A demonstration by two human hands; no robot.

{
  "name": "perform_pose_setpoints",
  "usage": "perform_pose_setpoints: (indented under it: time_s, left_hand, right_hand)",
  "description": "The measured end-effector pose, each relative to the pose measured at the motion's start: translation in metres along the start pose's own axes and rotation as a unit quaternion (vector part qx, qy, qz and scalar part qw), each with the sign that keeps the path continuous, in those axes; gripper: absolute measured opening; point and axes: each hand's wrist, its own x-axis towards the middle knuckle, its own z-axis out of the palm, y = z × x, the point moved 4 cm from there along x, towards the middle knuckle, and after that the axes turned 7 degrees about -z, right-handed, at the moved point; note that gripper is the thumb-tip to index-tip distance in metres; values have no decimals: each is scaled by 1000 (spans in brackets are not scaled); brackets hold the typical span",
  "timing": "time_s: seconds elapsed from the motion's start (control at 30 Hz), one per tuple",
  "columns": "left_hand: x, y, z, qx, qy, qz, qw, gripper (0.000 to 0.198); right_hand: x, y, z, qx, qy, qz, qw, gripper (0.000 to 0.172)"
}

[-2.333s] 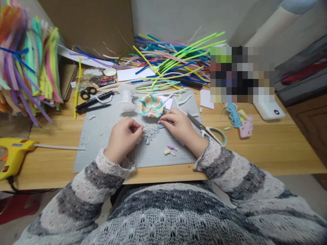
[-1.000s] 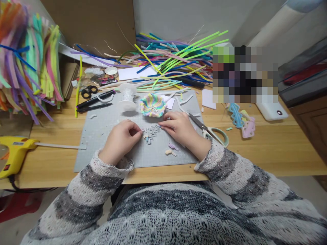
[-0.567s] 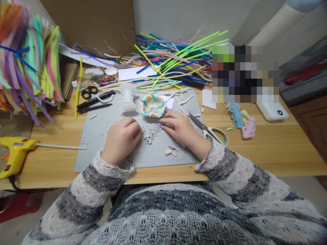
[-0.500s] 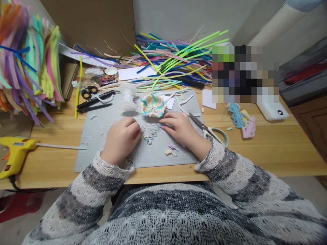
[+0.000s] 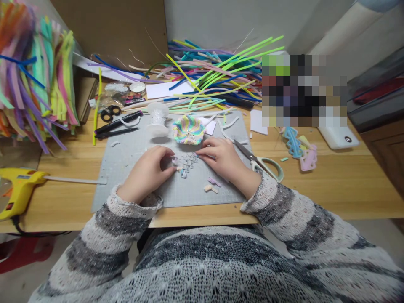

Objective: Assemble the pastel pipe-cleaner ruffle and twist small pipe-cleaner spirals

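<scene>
A small grey wavy wire piece [image 5: 189,160] with pastel bits at its lower left lies over the grey cutting mat [image 5: 126,185]. At its left edge is my left hand [image 5: 148,170], thumb and forefinger curved with a gap between them, their tips at the piece. My right hand [image 5: 222,158] holds the piece's upper right end between thumb and fingertips. Just behind stands a pastel ruffled flower-like piece [image 5: 188,130], and left of it a spool of clear thread [image 5: 158,120]. A purple twist [image 5: 214,182] and a cream twist [image 5: 210,189] lie in front of my right hand.
Scissors [image 5: 259,160] rest at the mat's right edge. A yellow glue gun [image 5: 22,189] is at far left. Black markers [image 5: 118,124] and coloured pipe cleaners [image 5: 217,75] lie behind. Blue [image 5: 292,143] and pink [image 5: 307,158] clips are at right.
My left hand has opened its thumb and forefinger wider and turned slightly, showing more of the piece's left end. My right hand has hardly moved.
</scene>
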Motion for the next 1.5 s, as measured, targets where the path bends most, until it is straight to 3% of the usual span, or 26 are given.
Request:
perform_pose_setpoints:
  time_s: [0.2,0.43,0.63,0.93,1.27,1.5]
  left_hand:
    - [0,5,-1,-2,-10,33,999,3]
    - [-2,8,-3,27,-39,68,997,11]
    - [-1,7,-3,10,-29,50,998,16]
    - [0,6,2,6,-35,55,998,8]
    - [-2,-10,-7,20,-71,45,996,13]
    - [-1,-3,-5,19,-61,64,996,11]
  right_hand:
    - [1,0,0,-6,-4,4,1000,12]
    - [1,1,0,-4,-3,-1,1000,12]
    - [1,0,0,-7,-5,2,1000,12]
    - [0,1,1,-22,-5,15,1000,12]
    - [0,2,1,-38,-11,11,999,11]
    - [1,1,1,-28,-9,7,1000,11]
